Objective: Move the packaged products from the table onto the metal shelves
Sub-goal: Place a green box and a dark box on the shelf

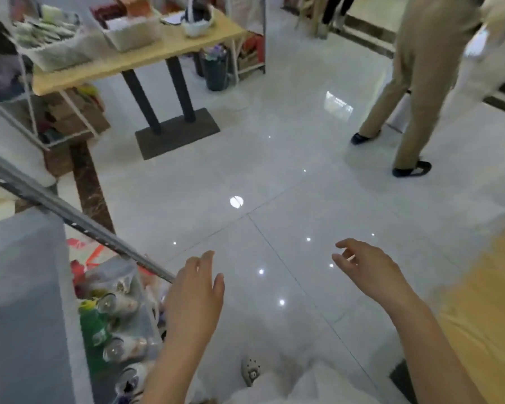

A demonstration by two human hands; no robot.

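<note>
Both grips are spread and empty: left hand [194, 290] beside the grey metal shelf rail [79, 221], right hand [365, 265] toward the pale wooden bench [484, 301]. Clear packaged products [120, 304] lie on the shelf. Likely between trips; next, fetch another package.

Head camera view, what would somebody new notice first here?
Two empty hands, the left hand and right hand, hang open over the glossy white floor. At lower left, packaged products crowd behind a metal shelf rail. At upper right, another person's tan trousers stride past.
</note>
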